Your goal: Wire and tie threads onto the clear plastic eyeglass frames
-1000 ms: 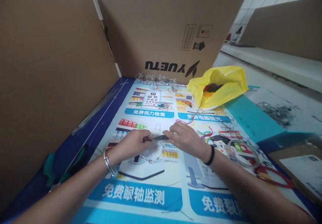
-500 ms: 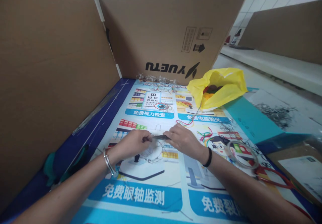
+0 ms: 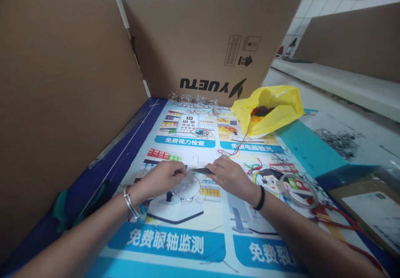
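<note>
Here our right grip [image 3: 230, 177] clasps a dark tool [image 3: 203, 170], our left grip [image 3: 162, 178] curls closed, contents hidden, with a yellow bag [image 3: 279, 108] and cardboard wall [image 3: 193, 32] beyond, red scissors [image 3: 353, 226] rightward.

A dark, slim-tipped tool [image 3: 203, 170] points left, nearly level, near a thin silvery wire ring [image 3: 186, 199].

The right hand [image 3: 233, 177] grips a dark, pointed tool [image 3: 203, 170], with its tip directed toward the left hand [image 3: 164, 178]. The left hand's fingers are closed together just beside the tip; any item between them is too small to identify. A wire ring [image 3: 186, 199] is located below the hands, over the printed sheet [image 3: 215, 244]. The yellow bag [image 3: 284, 107] stands open beyond the right hand. Red-handled scissors [image 3: 353, 224] lie beside the right forearm.
</note>
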{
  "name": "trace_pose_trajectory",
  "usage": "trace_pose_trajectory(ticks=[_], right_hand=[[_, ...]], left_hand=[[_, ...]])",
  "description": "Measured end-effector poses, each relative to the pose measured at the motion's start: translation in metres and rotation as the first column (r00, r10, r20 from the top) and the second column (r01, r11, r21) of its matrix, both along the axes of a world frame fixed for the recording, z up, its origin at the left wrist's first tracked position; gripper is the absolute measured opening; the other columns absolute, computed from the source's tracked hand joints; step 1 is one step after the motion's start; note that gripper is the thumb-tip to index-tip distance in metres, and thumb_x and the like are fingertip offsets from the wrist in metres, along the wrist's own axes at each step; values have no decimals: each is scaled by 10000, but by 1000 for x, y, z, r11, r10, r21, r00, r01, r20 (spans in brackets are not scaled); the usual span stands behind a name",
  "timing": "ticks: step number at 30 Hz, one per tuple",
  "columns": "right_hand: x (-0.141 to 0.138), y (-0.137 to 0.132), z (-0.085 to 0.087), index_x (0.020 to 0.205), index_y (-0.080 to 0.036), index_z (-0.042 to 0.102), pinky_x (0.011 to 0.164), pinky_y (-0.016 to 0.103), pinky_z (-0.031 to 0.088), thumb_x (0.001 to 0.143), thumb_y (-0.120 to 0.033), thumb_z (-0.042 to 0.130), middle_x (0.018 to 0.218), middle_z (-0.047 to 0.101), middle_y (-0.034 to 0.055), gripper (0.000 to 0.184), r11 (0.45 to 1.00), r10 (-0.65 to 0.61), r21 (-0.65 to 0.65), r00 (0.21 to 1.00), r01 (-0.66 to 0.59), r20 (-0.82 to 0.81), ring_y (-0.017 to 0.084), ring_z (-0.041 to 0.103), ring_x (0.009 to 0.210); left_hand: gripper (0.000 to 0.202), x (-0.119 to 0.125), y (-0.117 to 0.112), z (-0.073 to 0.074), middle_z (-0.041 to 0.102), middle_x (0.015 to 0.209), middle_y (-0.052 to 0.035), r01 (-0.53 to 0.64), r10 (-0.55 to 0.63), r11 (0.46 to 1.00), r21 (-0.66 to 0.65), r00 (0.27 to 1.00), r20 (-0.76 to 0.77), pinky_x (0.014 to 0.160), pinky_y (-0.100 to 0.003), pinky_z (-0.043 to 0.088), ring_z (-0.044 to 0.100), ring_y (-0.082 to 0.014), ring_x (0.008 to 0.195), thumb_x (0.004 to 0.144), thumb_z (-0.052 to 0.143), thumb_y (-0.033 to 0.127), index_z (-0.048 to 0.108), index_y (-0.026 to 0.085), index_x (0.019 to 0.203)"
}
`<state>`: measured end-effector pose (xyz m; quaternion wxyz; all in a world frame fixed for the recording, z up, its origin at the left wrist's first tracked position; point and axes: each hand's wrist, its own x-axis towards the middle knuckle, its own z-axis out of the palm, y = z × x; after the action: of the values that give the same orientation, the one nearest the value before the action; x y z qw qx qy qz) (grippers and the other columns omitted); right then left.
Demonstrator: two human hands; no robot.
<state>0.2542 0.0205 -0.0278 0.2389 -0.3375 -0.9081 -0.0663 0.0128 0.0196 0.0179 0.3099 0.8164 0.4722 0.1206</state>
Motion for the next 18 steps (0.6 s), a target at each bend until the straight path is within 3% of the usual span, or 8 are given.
trace_pose_trajectory(ticks=[18], right_hand=[[-2,0,1,1023,-153,574,702,303,387,891,-308,450,787,542,63,238,998,4,62,991,-13,131,174,447,760]], left_hand=[[205,5,-4,6,589,673,-9,38,-23,995,96,989,-149,537,-222,296,496,-134,611,784,383,166,564,168,687]])
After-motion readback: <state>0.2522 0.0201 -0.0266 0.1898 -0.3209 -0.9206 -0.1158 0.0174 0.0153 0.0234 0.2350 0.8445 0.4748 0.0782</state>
